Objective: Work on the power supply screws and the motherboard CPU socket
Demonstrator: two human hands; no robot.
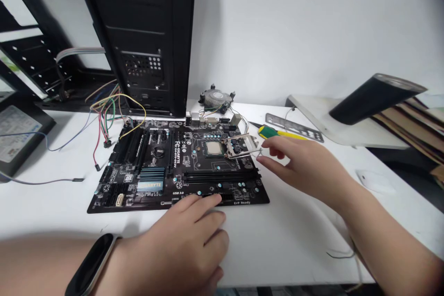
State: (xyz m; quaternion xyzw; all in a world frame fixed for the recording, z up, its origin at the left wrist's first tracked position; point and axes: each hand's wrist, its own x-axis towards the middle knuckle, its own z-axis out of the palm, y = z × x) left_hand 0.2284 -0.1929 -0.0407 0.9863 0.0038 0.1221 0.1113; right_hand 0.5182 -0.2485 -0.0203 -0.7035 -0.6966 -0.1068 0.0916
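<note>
A black motherboard [180, 157] lies flat on the white table. In its socket sits a silver-topped processor [214, 149], and the metal socket frame [231, 151] stands lifted away from it to the right. My right hand [294, 159] reaches in from the right, thumb and index finger around the end of the thin metal socket lever [255, 151]. My left hand [190, 240] lies over the board's front edge, fingers loosely bent and index fingertip touching there; nothing shows in it.
Behind the board stands a black computer case [145, 41] with loose coloured wires [111, 106]. A CPU cooler [217, 98] is at the back. To the right are a yellow-green screwdriver [268, 132], an I/O shield [298, 128], a monitor stand [312, 115] and a mouse [376, 180].
</note>
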